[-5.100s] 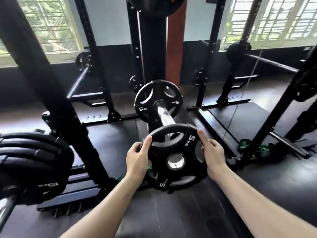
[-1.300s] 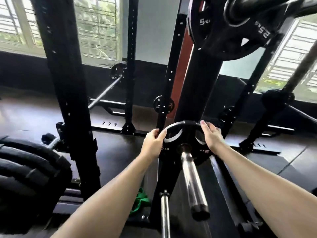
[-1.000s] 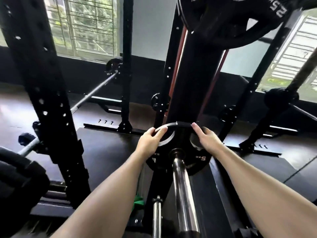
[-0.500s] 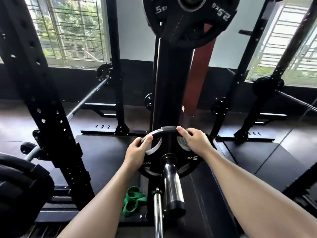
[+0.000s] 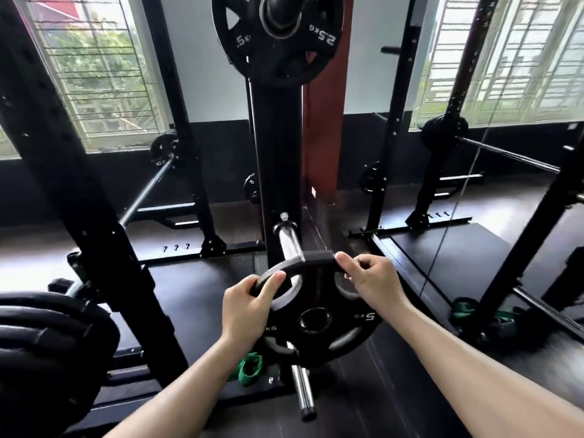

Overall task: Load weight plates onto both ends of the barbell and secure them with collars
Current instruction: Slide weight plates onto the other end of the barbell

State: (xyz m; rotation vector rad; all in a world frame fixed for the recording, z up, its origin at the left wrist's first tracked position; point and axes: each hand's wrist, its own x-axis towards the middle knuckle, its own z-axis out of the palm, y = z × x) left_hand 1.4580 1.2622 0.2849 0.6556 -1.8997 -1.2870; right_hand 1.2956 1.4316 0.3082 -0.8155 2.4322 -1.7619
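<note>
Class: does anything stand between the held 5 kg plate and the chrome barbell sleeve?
Nothing visible does. The left hand and right hand grip the 5 kg plate by its top rim, and the chrome sleeve shows bare just beyond it. The black upright stands behind the sleeve.

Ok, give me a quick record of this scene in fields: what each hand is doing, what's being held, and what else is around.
left hand: grips the plate's upper left rim
right hand: grips the plate's upper right rim
plate: 5 kg plate, black, held upright, centre hole empty
bar: steel bar behind the plate
collar: none visible
overhead: stored plates on a peg, one marked 2.5 kg
floor: green band
</note>
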